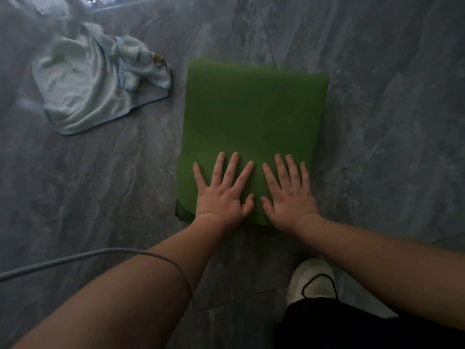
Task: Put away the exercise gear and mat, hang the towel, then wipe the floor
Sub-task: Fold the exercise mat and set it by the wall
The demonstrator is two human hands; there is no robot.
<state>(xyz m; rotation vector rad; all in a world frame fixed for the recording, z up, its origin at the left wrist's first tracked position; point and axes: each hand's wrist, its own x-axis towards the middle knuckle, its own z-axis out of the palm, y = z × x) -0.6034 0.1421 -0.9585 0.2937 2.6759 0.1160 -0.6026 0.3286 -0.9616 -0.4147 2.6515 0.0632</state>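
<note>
Head view looks down at a green mat [254, 117] lying on a grey marbled floor [377, 147], folded or partly rolled into a compact block, with a doubled edge showing at its near left corner. Both hands lie flat on the near end of it, side by side, fingers spread and thumbs almost meeting: the left hand [222, 192] toward the left edge, the right hand [289, 195] toward the middle-right. Neither hand grips anything; the palms are open and pressing down, most likely to flatten the layers and keep the springy foam from unfolding before the next fold or roll. Spread fingers share that pressure across the width. A pale crumpled towel [95, 81] lies on the floor well apart to the left of the mat, waiting to be hung. A grey cable [88, 256] crosses over the left forearm, and a white shoe [312, 280] is planted just short of the mat's near edge, which suggests a crouch for leverage. I judge the mat step to be midway; towel and floor wiping remain.
</note>
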